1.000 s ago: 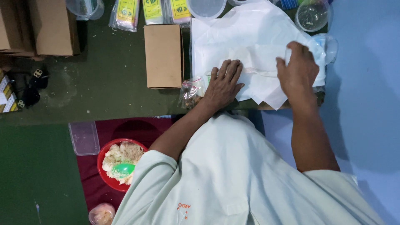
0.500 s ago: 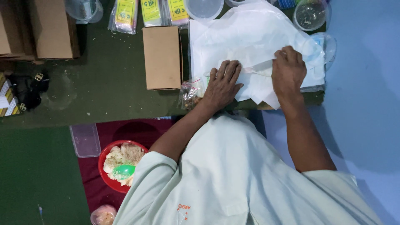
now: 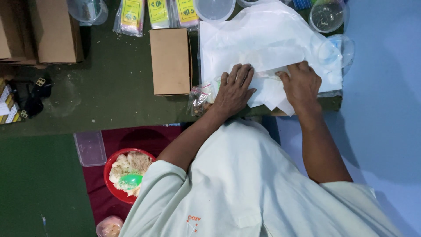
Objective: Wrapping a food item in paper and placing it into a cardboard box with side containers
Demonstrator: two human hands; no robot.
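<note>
The right hand [image 3: 301, 83], raised a second earlier, had come down flat beside the spread left hand [image 3: 234, 90], both now pressing the white paper sheets [image 3: 263, 48] on the counter [image 3: 109, 87] above a small clear snack bag [image 3: 201, 98].

Open green floor [image 3: 109, 101] lies left of the brown carton [image 3: 170, 61]; round tubs [image 3: 326, 15] and packets [image 3: 131, 15] crowd the far edge.

Beside the brown carton [image 3: 171, 61], the left hand [image 3: 232, 92] covers most of a clear snack bag [image 3: 201, 98]. White paper [image 3: 263, 52] hides what lies beneath; the yellow packets [image 3: 131, 15] above the carton are cut by the top edge
</note>
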